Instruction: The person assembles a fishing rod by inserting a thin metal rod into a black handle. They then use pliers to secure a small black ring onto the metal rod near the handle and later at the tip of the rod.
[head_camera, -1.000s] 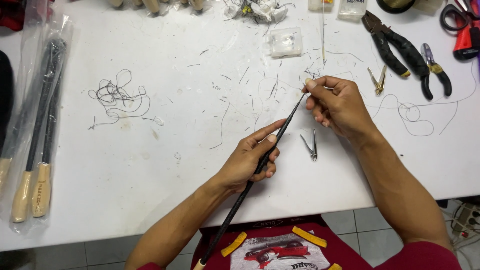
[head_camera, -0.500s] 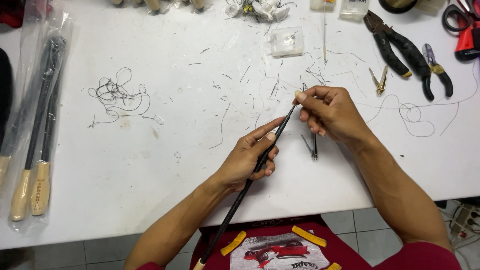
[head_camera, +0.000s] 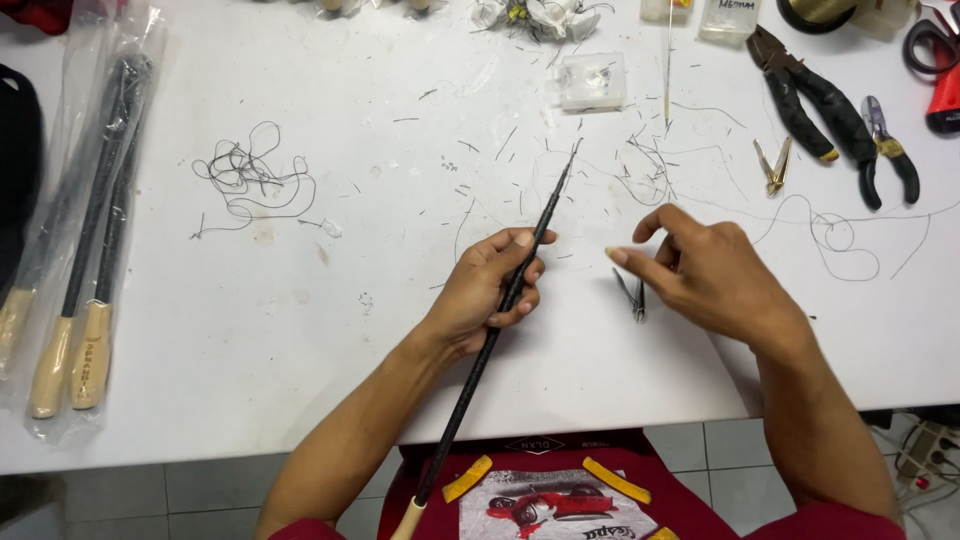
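My left hand (head_camera: 492, 290) grips a long thin black rod (head_camera: 545, 225) near its middle; the rod has a pale handle end (head_camera: 405, 522) by my lap and its tip points up over the white table (head_camera: 380, 300). My right hand (head_camera: 700, 275) hovers just to the right of the rod, off it, fingers loosely curled with thumb and forefinger apart; whether a fine thread is pinched there I cannot tell. Small metal snips (head_camera: 632, 297) lie on the table just under that hand.
A tangle of dark thread (head_camera: 245, 180) lies at the left. Bagged rods with pale handles (head_camera: 75, 290) rest at the left edge. Black pliers (head_camera: 810, 100), smaller cutters (head_camera: 890, 145), brass tweezers (head_camera: 773, 165), a clear plastic box (head_camera: 592, 80) and thread scraps lie at the back.
My right hand has let go of the rod's tip and moved down and right. The rod's tip has swung up and away from it.
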